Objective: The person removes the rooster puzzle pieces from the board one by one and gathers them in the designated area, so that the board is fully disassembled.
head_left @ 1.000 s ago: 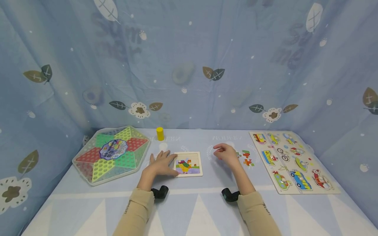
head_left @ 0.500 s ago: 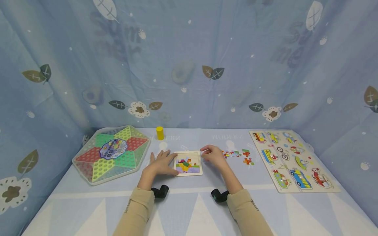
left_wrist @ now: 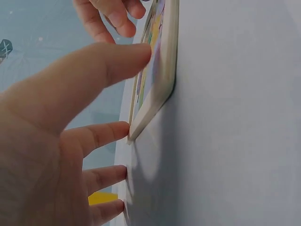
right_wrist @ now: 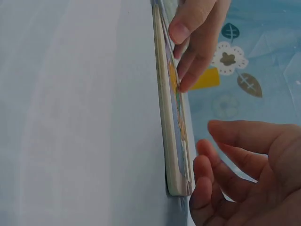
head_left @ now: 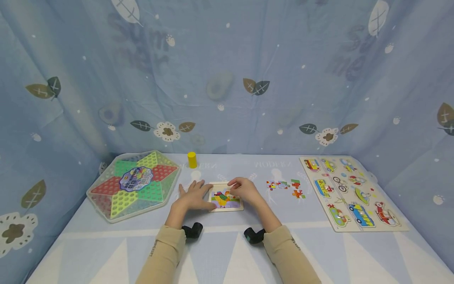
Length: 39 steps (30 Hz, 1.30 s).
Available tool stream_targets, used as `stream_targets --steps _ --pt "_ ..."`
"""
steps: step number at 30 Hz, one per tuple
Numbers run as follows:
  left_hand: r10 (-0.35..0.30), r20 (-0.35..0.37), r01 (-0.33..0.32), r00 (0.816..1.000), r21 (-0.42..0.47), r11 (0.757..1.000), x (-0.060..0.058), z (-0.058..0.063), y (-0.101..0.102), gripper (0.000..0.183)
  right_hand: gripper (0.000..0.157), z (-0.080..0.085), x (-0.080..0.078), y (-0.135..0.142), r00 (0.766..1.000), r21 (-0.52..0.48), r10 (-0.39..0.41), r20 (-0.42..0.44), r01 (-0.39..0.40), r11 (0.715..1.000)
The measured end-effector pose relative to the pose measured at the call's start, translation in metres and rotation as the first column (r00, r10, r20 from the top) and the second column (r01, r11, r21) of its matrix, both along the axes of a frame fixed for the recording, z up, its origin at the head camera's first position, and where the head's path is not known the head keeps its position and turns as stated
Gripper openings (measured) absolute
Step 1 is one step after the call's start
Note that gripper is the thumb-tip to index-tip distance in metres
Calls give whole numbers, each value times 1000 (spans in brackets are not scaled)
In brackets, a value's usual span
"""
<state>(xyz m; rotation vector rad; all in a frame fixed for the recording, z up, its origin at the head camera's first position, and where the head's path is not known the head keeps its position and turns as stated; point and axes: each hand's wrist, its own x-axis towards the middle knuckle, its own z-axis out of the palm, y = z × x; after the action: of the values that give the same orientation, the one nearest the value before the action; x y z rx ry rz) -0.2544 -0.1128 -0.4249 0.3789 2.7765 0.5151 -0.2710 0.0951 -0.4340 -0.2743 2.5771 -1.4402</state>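
Note:
A small wooden jigsaw board [head_left: 226, 210] with a colourful bird picture lies on the table. My left hand [head_left: 194, 197] steadies its left side, fingers spread: in the left wrist view the thumb [left_wrist: 127, 61] lies over one edge and the index fingertip touches a corner. Over the board's upper right part hovers my right hand [head_left: 244, 189], thumb and fingers bent towards each other. The right wrist view shows those fingertips [right_wrist: 203, 147] close beside the board edge; whether a jigsaw piece sits among them is hidden. Several loose jigsaw pieces [head_left: 283, 185] lie to the right.
A hexagonal Chinese checkers board [head_left: 133, 187] lies at the left. Behind the left hand stands a yellow cylinder [head_left: 192, 160]. At the right is a wooden peg puzzle board [head_left: 351, 193] with vehicle pictures. A patterned blue curtain [head_left: 227, 79] hangs behind the table.
My right hand has travelled left, away from the loose jigsaw pieces and over the board's right side, uncovering the pieces. The left hand and the board have stayed put.

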Motion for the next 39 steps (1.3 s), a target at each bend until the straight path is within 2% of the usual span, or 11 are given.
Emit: stream_targets --steps 4,8,11,16,25,28,32,34,39 --pt "7 -8 -7 1000 -12 1000 0 0 1 77 31 -3 -3 -5 998 113 62 7 -62 992" --pt "-1 -8 1 1000 -21 1000 0 -1 2 75 44 -5 -3 -9 994 240 105 -6 -101 966" --pt "-17 -5 17 1000 -28 999 0 -1 2 70 43 -4 -2 -12 993 303 119 -11 -110 947" --pt "-24 4 24 1000 -32 999 1 0 2 63 37 -1 0 -16 993 337 116 -25 -101 936" --pt "-17 17 17 1000 -38 999 -1 -1 4 64 35 1 0 -17 993 308 96 -73 -69 949" --pt "-22 10 22 1000 -38 999 -1 -1 4 64 28 2 1 -16 994 224 79 -80 -60 973" --pt "-25 8 25 1000 -35 999 0 -2 4 64 19 5 3 -12 997 76 58 -48 -54 996" --pt "-24 7 24 1000 -37 999 0 -2 4 63 18 7 3 -10 999 49 40 -36 -38 998" --pt "-19 11 19 1000 -34 999 -1 -3 4 62 17 12 3 -2 999 54 -34 -22 35 998"
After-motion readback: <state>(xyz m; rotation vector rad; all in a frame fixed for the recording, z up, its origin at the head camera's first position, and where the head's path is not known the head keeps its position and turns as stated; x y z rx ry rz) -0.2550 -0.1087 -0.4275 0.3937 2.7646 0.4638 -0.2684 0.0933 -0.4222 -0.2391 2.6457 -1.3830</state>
